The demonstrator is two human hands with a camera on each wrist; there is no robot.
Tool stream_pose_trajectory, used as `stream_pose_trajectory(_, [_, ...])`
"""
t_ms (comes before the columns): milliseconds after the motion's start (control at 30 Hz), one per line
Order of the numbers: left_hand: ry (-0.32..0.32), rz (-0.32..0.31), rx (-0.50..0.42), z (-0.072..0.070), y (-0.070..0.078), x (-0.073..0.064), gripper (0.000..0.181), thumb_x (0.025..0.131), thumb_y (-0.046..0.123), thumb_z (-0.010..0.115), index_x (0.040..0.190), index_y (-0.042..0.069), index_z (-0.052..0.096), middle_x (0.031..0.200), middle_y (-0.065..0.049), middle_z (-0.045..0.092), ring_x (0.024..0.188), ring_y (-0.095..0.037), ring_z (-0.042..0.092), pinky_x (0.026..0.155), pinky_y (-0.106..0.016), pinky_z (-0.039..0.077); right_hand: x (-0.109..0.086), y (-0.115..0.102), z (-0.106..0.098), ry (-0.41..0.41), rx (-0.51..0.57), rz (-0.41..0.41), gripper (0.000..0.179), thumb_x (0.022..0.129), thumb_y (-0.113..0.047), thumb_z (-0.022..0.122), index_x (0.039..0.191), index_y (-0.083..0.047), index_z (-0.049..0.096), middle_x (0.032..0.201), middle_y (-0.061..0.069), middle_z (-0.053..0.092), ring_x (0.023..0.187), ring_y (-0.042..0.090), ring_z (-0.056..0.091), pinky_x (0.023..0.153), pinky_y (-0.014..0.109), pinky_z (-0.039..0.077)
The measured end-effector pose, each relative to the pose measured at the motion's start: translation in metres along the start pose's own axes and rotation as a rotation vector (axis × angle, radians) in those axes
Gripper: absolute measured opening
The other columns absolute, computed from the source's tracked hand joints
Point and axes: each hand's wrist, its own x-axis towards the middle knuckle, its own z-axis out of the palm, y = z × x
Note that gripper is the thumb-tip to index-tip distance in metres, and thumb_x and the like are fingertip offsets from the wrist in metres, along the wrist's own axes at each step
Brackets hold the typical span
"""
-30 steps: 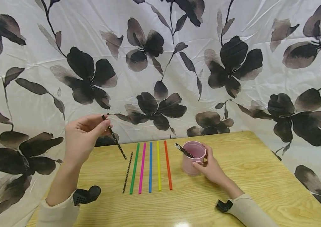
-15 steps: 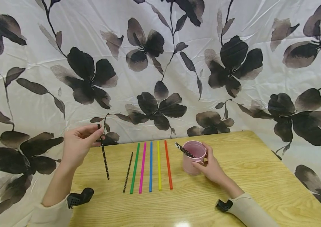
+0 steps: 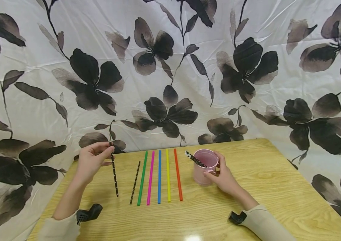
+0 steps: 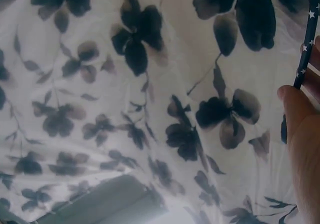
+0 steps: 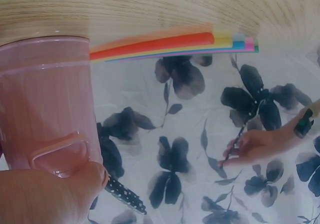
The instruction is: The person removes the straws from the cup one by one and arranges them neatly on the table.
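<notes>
My left hand (image 3: 93, 160) pinches a black drinking straw with white stars (image 3: 114, 179) near its top, between thumb and fingers. The straw hangs nearly upright, left of a row of straws on the table. In the left wrist view the star print (image 4: 306, 46) shows above the thumb. With my right hand (image 3: 227, 180) I hold a pink cup (image 3: 201, 176) by its handle side, the thumb at the small handle (image 5: 60, 154). Black-and-white patterned straws (image 3: 194, 158) lean out of the cup's left rim; their lower ends are hidden inside.
Side by side on the wooden table (image 3: 249, 174) lie a thin black patterned straw (image 3: 135, 183), then green (image 3: 142, 179), pink (image 3: 150, 178), blue (image 3: 159, 177), yellow (image 3: 168, 177) and red (image 3: 178, 175) straws. Behind the table hangs a floral curtain (image 3: 200, 117).
My left hand has come down with the starred straw, which swung from slanting toward the row to nearly upright left of it. My right hand and the cup stay put.
</notes>
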Motion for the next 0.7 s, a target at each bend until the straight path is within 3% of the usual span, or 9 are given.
stream_pose_trajectory(167, [0.038,0.021,0.06,0.0,-0.021,0.002,0.036,0.08,0.023,0.066,0.105,-0.002,0.06,0.082,-0.007,0.063,0.067,-0.02,0.063,0.056,-0.039,0.052,-0.001,-0.002,0.0,0.0,0.009,0.003,0.087,0.076,-0.014,0.071,0.139,-0.013,0.01,0.122,0.025,0.042,0.097,0.026,0.051,0.073,0.031,0.049])
stream_pose_trajectory(500, [0.066,-0.021,0.105,0.002,-0.051,0.005,0.041,0.079,0.028,0.065,0.108,-0.001,0.059,0.087,-0.017,0.061,0.069,-0.021,0.063,0.057,-0.04,0.052,0.0,-0.001,0.0,-0.005,0.02,0.003,0.087,0.076,-0.014,0.07,0.139,-0.014,0.01,0.122,0.026,0.04,0.1,0.035,0.05,0.073,0.027,0.049])
stream_pose_trajectory(700, [-0.003,-0.069,0.144,0.007,-0.064,0.01,0.042,0.08,0.03,0.064,0.109,0.0,0.059,0.093,-0.018,0.062,0.071,-0.022,0.063,0.056,-0.039,0.052,0.0,-0.001,-0.001,-0.005,0.009,0.006,0.087,0.076,-0.015,0.07,0.139,-0.014,0.01,0.122,0.025,0.041,0.1,0.033,0.05,0.073,0.026,0.049])
